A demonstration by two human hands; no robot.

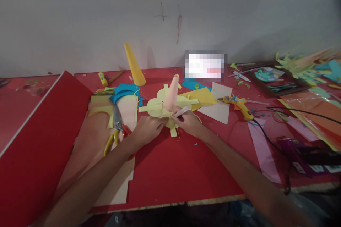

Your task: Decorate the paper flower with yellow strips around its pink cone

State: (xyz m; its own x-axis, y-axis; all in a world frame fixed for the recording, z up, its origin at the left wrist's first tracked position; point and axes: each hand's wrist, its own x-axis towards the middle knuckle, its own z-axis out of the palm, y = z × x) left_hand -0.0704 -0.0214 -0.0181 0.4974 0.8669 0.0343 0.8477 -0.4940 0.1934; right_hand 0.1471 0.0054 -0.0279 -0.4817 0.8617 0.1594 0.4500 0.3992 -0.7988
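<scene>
A pale yellow paper shape with strips (pixel 160 108) lies on the red table (pixel 173 170), and a peach paper cone (pixel 171 94) stands upright on it. My left hand (pixel 147 127) pinches the yellow paper at the cone's base. My right hand (pixel 188 122) is closed round a small white stick (pixel 182 111), its tip beside the cone's base.
Scissors with yellow handles (pixel 115 127) lie on peach paper at the left. A yellow cone (pixel 134 64) leans on the wall. A yellow glue gun (pixel 238 103) with a black cord lies at the right, near paper sheets, scraps and a tray.
</scene>
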